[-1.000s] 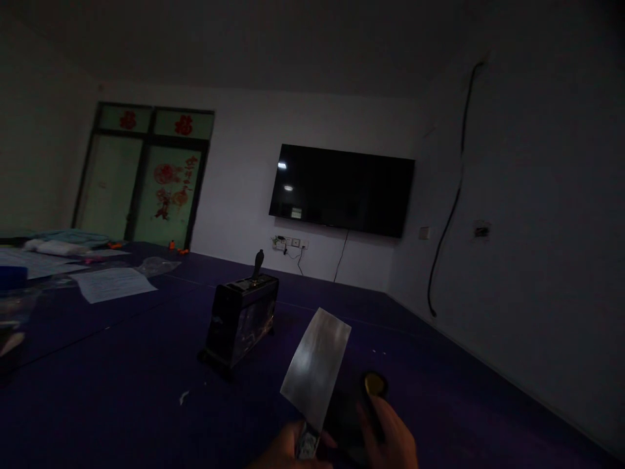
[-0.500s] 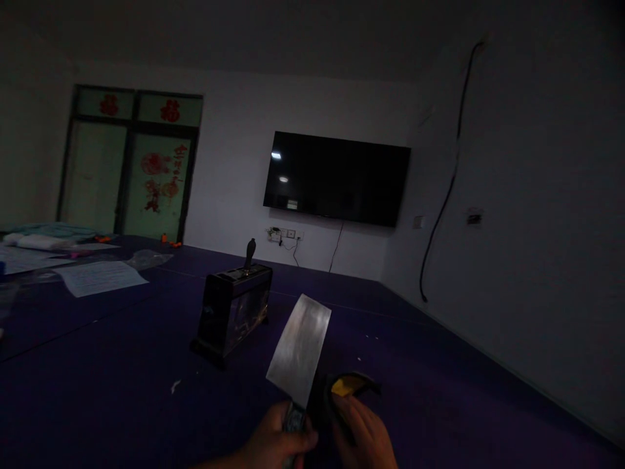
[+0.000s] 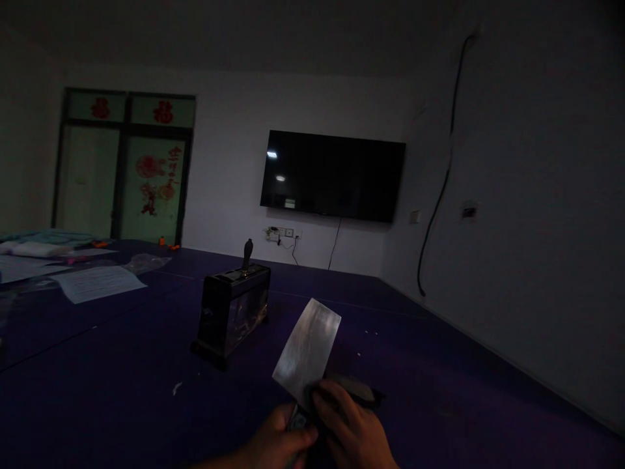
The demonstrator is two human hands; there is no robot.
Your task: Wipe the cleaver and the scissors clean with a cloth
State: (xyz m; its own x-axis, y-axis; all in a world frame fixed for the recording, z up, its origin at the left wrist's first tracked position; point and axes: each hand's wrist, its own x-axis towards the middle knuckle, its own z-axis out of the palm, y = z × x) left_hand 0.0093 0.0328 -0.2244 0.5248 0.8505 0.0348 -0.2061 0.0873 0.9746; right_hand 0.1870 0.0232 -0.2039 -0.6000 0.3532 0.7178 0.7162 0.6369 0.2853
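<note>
A cleaver (image 3: 307,348) with a broad grey blade points up and away from me, tilted to the right. My left hand (image 3: 278,440) is closed around its dark handle. My right hand (image 3: 354,426) grips a dark curved tool (image 3: 364,391), mostly covered by my fingers; its exact kind does not show. Those fingers and the tool meet the lower right edge of the blade, close to the handle. Beyond the cleaver to the left stands a black knife block (image 3: 232,312), with one dark handle (image 3: 248,253) sticking up from its top.
The purple table (image 3: 122,391) spreads out below, with small white scraps (image 3: 176,388) on it. Papers (image 3: 95,283) and clear plastic (image 3: 146,262) lie at the left. Small orange things (image 3: 163,241) sit by the far edge. A television (image 3: 334,176) hangs on the far wall.
My right hand has moved left with the dark tool, up against the cleaver's blade. The tool's yellow inside no longer shows. The cleaver has shifted slightly right.
</note>
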